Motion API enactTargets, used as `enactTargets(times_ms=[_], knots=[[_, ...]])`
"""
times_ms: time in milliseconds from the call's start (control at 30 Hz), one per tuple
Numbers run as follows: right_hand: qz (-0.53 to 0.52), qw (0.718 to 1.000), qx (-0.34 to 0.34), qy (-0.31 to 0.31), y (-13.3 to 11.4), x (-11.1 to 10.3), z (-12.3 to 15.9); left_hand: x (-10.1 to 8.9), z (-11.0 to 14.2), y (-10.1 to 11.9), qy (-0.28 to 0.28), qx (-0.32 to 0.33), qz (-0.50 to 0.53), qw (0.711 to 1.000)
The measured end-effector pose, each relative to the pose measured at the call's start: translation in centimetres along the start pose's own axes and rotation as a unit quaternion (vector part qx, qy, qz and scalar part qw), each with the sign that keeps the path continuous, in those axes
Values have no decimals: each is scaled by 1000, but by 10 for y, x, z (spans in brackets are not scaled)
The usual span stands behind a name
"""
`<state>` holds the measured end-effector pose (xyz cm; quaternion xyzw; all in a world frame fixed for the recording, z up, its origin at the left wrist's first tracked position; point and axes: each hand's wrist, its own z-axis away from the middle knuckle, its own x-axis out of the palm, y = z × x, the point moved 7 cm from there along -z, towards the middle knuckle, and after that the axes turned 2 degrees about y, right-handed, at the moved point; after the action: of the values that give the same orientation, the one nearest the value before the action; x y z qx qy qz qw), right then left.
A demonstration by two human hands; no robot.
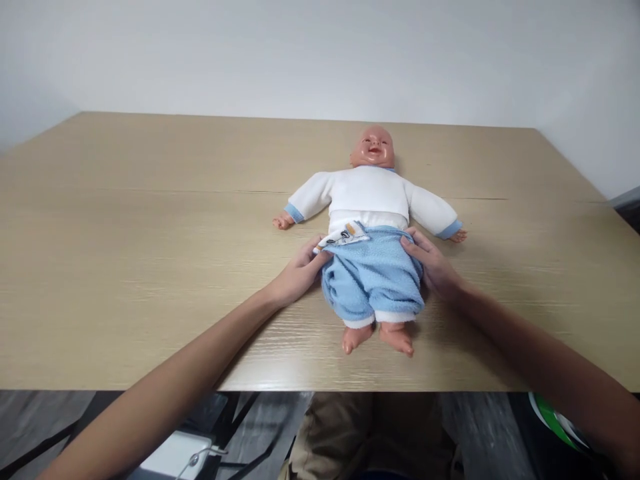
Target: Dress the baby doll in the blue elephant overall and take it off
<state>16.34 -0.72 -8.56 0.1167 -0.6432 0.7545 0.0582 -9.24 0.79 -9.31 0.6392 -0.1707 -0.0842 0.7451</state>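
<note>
A baby doll (373, 148) lies on its back on the table, head away from me and arms spread out. It wears a white top (370, 191) with blue cuffs and light blue pants (375, 273) with white hems. My left hand (303, 267) grips the waistband at the left hip, where a white printed flap (345, 235) is folded over. At the opposite hip, my right hand (434, 261) pinches the waistband with the thumb on top. The doll's bare feet stick out below the hems.
The wooden table (150, 267) reaches back to a white wall (300, 60). Its front edge runs just beyond my lap. Beneath it are a white box (175, 457) on the left and a green and white round object (555, 420) on the right.
</note>
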Motion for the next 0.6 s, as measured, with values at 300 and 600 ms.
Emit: enactTargets(times_ms=[300,600], knots=[[-13,1000,15,-14,1,-4,-5,4,-4,6,14,-24,101,995],[108,977,-183,-8,-36,-7,-6,-2,-9,26,23,31,54,998]])
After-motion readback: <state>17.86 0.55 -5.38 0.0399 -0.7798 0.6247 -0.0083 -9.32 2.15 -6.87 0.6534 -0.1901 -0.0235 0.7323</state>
